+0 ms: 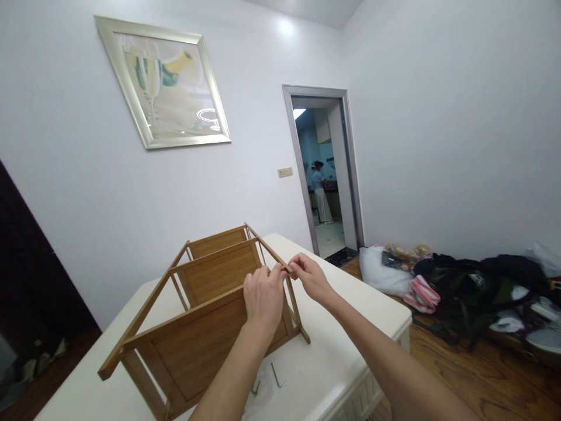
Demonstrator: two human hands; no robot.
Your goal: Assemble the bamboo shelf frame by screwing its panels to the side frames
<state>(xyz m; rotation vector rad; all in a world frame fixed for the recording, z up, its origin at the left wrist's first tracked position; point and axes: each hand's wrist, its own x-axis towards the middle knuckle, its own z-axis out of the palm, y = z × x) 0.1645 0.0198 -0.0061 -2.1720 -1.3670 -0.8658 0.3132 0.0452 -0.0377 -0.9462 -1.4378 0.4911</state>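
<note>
A brown wooden shelf rack [210,327] lies on its side on the white table, its panels standing upright between long rails. My left hand [264,295] is closed over the top edge of the nearest panel, close to the rail's near right end. Just to its right, my right hand [307,275] pinches at the same rail end; whatever its fingertips hold is too small to make out. Below the rack lie an L-shaped hex key [277,377] and a clear plastic bag [263,386] with small metal parts, partly hidden by my left forearm.
The white table [333,345] ends at a carved edge on the right. Bags, clothes and shoes are heaped on the wooden floor [438,368] along the right wall. A person [322,190] stands beyond the doorway. A framed picture [169,88] hangs on the wall.
</note>
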